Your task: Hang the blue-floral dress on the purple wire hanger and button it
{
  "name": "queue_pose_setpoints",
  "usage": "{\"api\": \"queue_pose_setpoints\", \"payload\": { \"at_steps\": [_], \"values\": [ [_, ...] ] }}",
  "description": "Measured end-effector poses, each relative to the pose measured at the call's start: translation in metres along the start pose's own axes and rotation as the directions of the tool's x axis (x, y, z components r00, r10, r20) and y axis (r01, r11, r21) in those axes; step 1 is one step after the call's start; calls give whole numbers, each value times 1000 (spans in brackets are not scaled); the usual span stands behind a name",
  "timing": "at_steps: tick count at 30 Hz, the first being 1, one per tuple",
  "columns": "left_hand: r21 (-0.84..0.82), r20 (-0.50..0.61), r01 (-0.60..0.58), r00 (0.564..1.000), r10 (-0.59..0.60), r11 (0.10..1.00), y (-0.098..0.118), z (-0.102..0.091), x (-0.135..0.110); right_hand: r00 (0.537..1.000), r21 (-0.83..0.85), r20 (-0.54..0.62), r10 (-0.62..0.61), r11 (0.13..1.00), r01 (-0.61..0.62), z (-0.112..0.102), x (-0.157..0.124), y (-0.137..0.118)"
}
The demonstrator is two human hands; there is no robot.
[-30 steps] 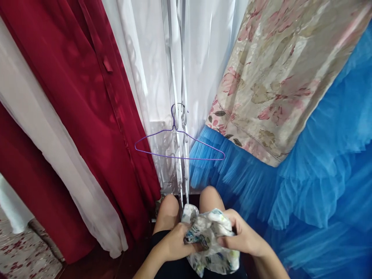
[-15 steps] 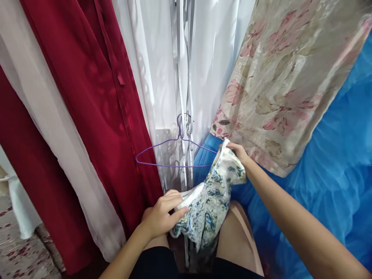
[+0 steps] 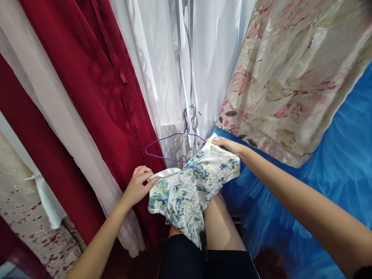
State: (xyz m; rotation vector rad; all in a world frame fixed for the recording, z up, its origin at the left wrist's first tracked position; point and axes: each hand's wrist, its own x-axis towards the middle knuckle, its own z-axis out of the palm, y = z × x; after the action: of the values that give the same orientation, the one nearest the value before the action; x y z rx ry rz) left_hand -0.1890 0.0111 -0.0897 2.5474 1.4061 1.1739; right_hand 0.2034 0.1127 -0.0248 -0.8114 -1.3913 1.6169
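A small white garment with a blue and green floral print (image 3: 188, 186) is stretched between my hands. My left hand (image 3: 138, 186) pinches its left edge, and my right hand (image 3: 225, 144) grips its upper right corner. That corner is held against the right shoulder of a purple wire hanger (image 3: 171, 146). The hanger hangs by its hook from a white metal bar (image 3: 190, 77) among the hanging clothes. The cloth covers the hanger's right end. My bare knee (image 3: 219, 221) shows below the garment.
A dark red dress (image 3: 95, 97) and sheer white fabric (image 3: 43, 100) hang at the left. White curtain-like cloth (image 3: 157, 69) hangs behind the hanger. A pale floral garment (image 3: 290, 77) and blue ruffled tulle (image 3: 319, 186) fill the right side. Patterned floor (image 3: 31, 240) shows at lower left.
Both hands lifted the floral garment from my lap. The right hand carried one corner up to the hanger's right shoulder, and the left hand drew the other edge out to the left.
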Motion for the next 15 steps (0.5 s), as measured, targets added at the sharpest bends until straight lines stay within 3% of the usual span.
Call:
{"api": "queue_pose_setpoints", "payload": {
  "at_steps": [3, 6, 12, 15],
  "values": [
    [74, 86, 72, 993, -78, 995, -40, -6, 11, 999, 31, 35, 10, 999, -11, 6, -6, 3],
    [38, 100, 150, 983, -153, 988, -60, -16, 34, 997, 46, 63, 49, 998, -52, 10, -7, 1],
    [-12, -58, 142, 988, -143, 990, -56, -32, 93, 982, 90, 40, 182, 979, -185, 8, -9, -10],
    [-190, -162, 174, 965, -206, 966, -42, -27, 116, 958, 76, 49, 281, 956, -284, 6, -13, -7]
  ]
}}
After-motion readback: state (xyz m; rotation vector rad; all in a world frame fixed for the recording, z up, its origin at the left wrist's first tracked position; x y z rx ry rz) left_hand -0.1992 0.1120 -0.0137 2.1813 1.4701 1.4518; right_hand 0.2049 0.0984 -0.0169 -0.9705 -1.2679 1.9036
